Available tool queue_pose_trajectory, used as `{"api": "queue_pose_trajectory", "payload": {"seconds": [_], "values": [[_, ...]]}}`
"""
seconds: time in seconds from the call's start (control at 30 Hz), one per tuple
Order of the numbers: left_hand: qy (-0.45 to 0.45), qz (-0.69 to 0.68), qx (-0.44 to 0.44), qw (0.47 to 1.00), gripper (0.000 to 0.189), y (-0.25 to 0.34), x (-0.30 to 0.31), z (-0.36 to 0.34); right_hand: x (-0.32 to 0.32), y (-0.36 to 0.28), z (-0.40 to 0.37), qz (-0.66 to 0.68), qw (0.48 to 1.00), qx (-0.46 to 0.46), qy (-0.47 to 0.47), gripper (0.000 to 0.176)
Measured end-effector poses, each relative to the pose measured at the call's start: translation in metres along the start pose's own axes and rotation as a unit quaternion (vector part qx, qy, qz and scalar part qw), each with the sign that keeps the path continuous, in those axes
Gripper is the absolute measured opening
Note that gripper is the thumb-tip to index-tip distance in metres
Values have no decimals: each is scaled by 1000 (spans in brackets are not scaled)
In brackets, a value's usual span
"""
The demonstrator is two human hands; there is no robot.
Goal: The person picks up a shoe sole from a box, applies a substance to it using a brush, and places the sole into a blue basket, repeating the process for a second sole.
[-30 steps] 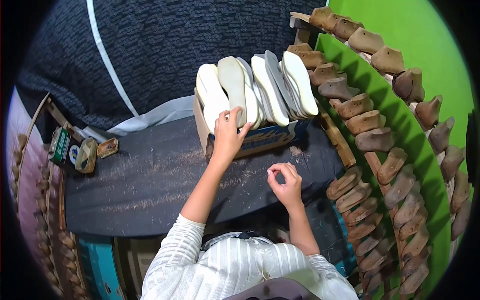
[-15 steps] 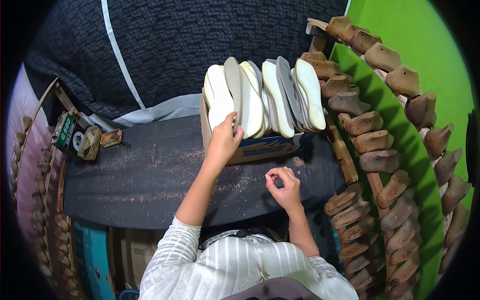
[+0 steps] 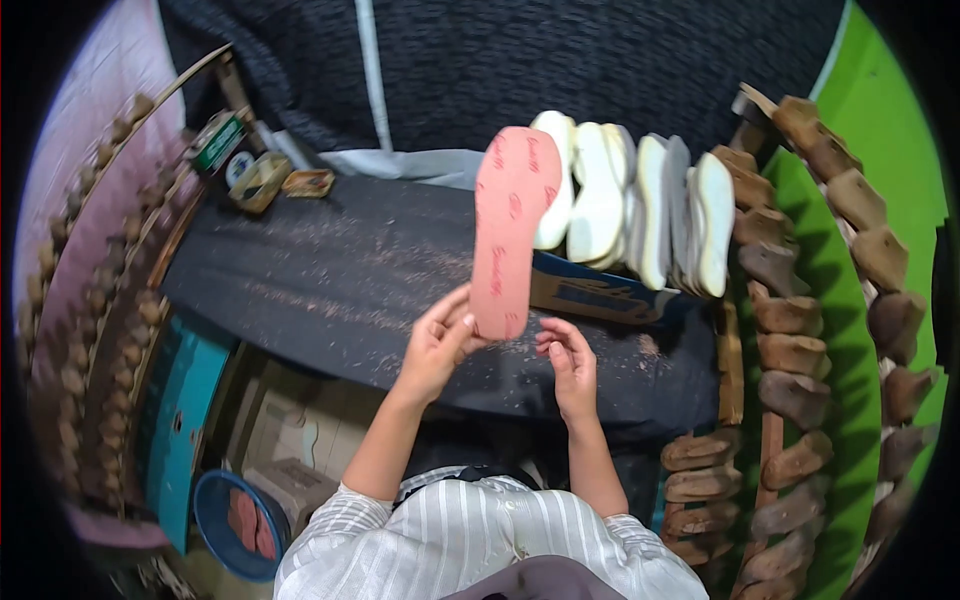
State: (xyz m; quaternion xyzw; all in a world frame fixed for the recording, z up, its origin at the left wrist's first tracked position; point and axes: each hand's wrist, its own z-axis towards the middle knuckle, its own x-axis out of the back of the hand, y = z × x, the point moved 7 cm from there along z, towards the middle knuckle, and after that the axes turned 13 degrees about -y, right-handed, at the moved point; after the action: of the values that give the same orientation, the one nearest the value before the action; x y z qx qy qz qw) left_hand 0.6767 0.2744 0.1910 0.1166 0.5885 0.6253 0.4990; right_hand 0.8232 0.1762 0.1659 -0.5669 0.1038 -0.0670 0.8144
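A pink insole (image 3: 512, 235) with red lettering stands upright over the table in front of me. My left hand (image 3: 440, 340) is closed on its lower left edge, thumb on the printed face. Just right of the insole's lower end, my right hand (image 3: 570, 365) has its fingers apart and loosely curled, holding nothing. Behind the insole, a cardboard box (image 3: 600, 290) with a blue printed side is packed with cream and grey insoles (image 3: 653, 215) standing on edge. The pink insole hides the box's left part.
Brown shavings lie over the black tabletop (image 3: 340, 270). At its far left are a green box (image 3: 215, 145), a basket (image 3: 260, 183) and a small tray (image 3: 308, 183). Racks of wooden shoe lasts (image 3: 790, 315) flank both sides. A blue tub (image 3: 240, 525) with pink pieces sits on the floor.
My left hand has left the insoles in the box and now holds up a pink insole. My right hand's fingers have opened from a curl. The view has swung left.
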Motion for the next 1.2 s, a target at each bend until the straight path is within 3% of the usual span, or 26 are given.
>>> {"api": "queue_pose_trajectory", "payload": {"seconds": [0.1,0.2,0.33,0.5,0.6,0.67,0.73,0.8,0.87,0.9,0.93,1.0,1.1,1.2], "values": [[1,47,61,997,42,-7,14,-37,-38,3,20,106,990,-28,-87,43],[-7,48,114,992,42,-16,36,-62,-67,11,28,171,978,-57,-108,41],[-18,77,124,989,43,2,56,-81,-96,26,36,146,976,-100,-127,30],[-45,133,116,983,46,14,108,-84,-134,46,59,125,974,-114,-148,23],[-29,156,89,983,54,36,153,-79,-169,66,83,93,972,-114,-185,24],[34,110,85,990,61,56,188,-77,-200,81,96,72,968,-122,-207,25],[46,134,76,987,57,66,231,-77,-243,95,111,34,957,-129,-256,29],[119,77,50,989,50,76,275,-84,-279,105,126,-7,956,-125,-263,32],[115,46,24,992,45,97,302,-85,-314,119,143,-96,942,-123,-297,31],[120,6,3,993,46,110,314,-88,-328,120,154,-94,950,-58,-291,30],[124,-33,-18,992,47,124,324,-89,-338,121,166,-92,951,-55,-289,30],[145,-54,-24,988,48,141,348,-96,-351,130,188,-27,939,-139,-313,28],[169,-119,-52,977,54,157,389,-107,-344,164,239,-6,970,-116,-214,22],[149,-135,-73,977,56,171,408,-115,-326,224,291,26,981,-172,-81,49]]}}
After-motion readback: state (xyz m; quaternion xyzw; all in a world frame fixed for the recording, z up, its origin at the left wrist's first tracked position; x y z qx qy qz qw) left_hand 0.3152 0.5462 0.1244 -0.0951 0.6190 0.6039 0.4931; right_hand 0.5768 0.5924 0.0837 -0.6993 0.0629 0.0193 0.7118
